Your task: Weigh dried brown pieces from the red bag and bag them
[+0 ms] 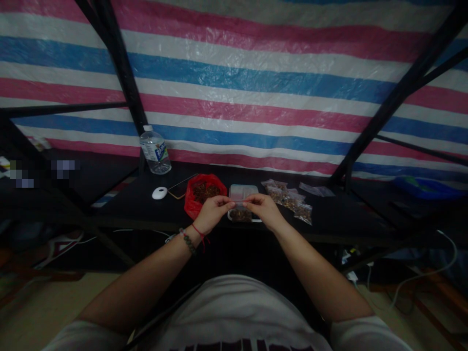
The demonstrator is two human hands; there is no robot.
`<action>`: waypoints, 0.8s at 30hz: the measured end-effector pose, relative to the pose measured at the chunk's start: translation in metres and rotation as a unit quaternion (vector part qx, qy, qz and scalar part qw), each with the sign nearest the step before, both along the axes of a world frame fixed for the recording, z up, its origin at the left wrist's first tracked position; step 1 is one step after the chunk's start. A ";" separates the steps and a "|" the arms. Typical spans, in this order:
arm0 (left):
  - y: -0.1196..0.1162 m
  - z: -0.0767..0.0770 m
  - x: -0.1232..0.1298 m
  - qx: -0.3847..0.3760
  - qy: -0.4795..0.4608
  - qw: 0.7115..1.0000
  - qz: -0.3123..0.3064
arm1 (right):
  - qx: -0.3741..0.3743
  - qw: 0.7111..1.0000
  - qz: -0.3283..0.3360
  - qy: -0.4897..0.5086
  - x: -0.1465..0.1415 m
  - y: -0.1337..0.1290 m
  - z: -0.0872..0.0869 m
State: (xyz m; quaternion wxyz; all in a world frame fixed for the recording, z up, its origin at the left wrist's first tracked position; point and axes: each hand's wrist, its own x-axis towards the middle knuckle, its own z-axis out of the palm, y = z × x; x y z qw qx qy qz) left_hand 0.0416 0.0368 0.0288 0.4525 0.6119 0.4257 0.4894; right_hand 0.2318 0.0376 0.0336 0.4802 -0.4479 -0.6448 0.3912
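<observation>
A striped tarp [256, 83] hangs behind the dark table [336, 214], dimly lit.

The left hand [214, 210] and right hand [263, 208] are covering most of a small clear bag [240, 212], its brown contents staying too dim to identify. Pixelated blocks [40, 173] are masking something at the left.

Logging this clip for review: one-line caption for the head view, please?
Both hands, left hand and right hand, pinch a small clear bag above a dark table, beside a red bag.
</observation>
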 end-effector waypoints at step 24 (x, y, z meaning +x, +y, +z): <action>-0.004 0.009 -0.010 0.121 0.111 0.986 0.008 | 0.154 0.982 -0.077 -0.081 -0.021 -0.050 0.041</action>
